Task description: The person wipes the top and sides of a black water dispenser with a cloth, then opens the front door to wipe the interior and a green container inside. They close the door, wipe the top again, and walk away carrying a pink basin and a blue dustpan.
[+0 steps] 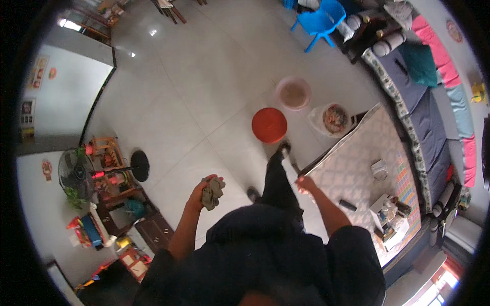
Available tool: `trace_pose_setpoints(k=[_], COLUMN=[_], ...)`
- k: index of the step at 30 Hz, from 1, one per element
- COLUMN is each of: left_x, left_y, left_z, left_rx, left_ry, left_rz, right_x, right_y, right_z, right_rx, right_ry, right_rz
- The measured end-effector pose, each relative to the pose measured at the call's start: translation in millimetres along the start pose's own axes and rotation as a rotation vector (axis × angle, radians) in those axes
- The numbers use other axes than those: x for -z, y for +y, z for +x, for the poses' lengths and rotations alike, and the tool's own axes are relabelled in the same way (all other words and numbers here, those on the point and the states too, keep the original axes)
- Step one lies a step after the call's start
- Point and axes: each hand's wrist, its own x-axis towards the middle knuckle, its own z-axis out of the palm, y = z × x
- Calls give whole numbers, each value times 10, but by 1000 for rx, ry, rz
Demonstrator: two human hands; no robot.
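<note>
My left hand [200,191] is closed around a crumpled grey-green cloth [213,193], held out above the tiled floor. My right hand [305,184] is beside the near left edge of the covered table [337,160]; its fingers look curled, and whether anything is in them cannot be made out. Ahead of my feet a round red basin or stool [269,125] stands on the floor. Beyond it is a pale pink basin [293,93]. A plastic-lined bin [335,119] with waste in it stands close to the table.
On the table lie a dark remote control [347,205], a clear container [379,170] and a tray of small items [389,222]. A long sofa [425,111] runs along the right. A blue plastic chair [320,21] stands at the top, a pedestal fan [78,171] at the left.
</note>
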Motion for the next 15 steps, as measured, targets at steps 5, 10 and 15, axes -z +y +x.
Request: trace_pose_setpoints(k=[5,10,15], left_x=[-84,-591,-724], left_y=[518,852,951], left_z=[720,1642,2951], left_rx=[180,258,429], left_ry=[-108,-17,12], left_rz=[-55,35,109], right_x=[648,1543,2093], right_y=[-900,-1687,-1744], right_z=[833,1326,2592], right_rx=[9,-14,-198], right_ry=[145,146,324], right_rz=[360,581,779])
